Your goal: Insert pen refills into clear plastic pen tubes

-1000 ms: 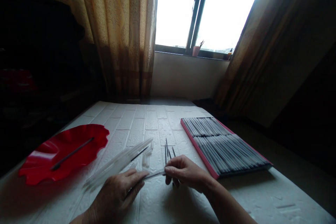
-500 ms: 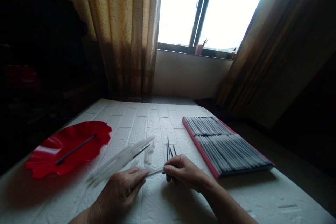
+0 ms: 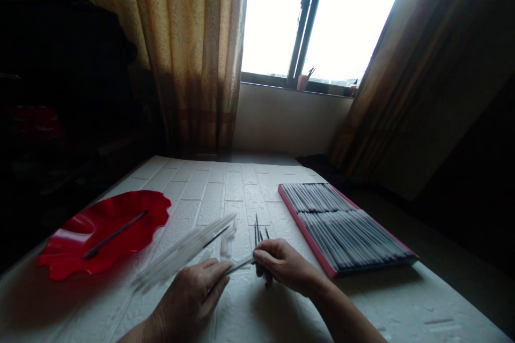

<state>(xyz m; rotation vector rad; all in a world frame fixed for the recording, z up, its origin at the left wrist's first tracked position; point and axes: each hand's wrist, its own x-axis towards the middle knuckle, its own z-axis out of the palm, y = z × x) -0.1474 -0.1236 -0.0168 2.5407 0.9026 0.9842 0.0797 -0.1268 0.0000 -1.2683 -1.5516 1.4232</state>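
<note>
Since half a second ago, the left hand (image 3: 193, 289) has edged slightly toward the right hand (image 3: 284, 265), and less of the slim grey rod (image 3: 242, 264) now shows between them. That leaves a shorter span, steadied from both sides, which I judge gives finer control of it. Thumb and fingers of the left hand are closed on one end; the right thumb and forefinger pinch the other, its tip hidden. Dark thin sticks (image 3: 256, 232) rise just beyond the right fingertips, probably held in that same hand, though the dimness makes this hard to confirm.

Left of the grip and just beyond it lie clear plastic sleeves (image 3: 181, 254), with one dark refill (image 3: 216, 236) among them. Farther left, a red wavy-edged dish (image 3: 120, 207) bears one dark pen (image 3: 116, 233). Right of the grip, near the right wrist, sits a pink-sided box (image 3: 309, 236) packed with grey rods (image 3: 354, 241) in two rows.
</note>
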